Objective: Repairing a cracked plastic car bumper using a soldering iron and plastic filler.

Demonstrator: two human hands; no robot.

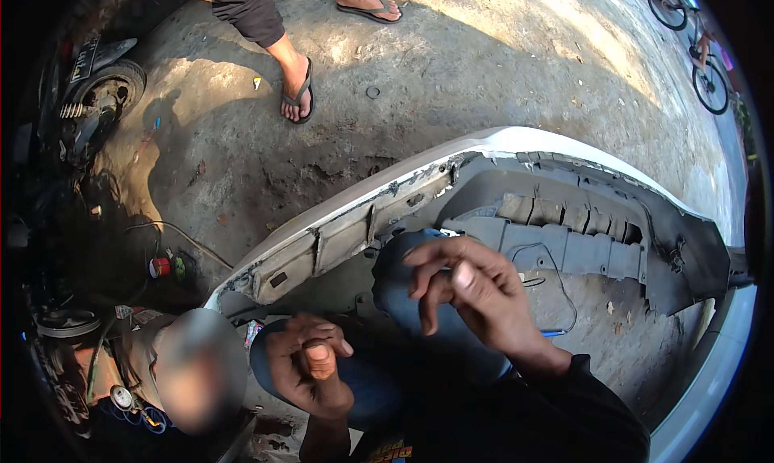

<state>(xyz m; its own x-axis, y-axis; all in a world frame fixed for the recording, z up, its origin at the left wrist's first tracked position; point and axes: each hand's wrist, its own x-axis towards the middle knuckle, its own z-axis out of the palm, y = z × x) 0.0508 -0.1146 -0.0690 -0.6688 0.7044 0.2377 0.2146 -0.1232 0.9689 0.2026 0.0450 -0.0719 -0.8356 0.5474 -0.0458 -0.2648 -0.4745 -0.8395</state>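
Note:
Both of my hands are raised over my bent knees in blue jeans. My left hand (310,365) is closed in a loose curl above my left knee, its thumb against the bent fingers; anything inside is hidden. My right hand (484,294), higher up, has bent fingers spread apart with nothing visible in them. Around my legs curves a white car bumper (322,213), its grey inner side facing me, with clips and ribs along the edge. Within its curve, on the ground beyond my right wrist, lies a thin blue tool (554,332) with a black cord.
A person's sandalled foot (297,92) stands beyond the bumper. At the left are a motorcycle wheel (105,92), a red roll (160,267), a cable (189,239) and a pressure gauge (122,397). At the far right is a bicycle (709,87). A patch at lower left is blurred.

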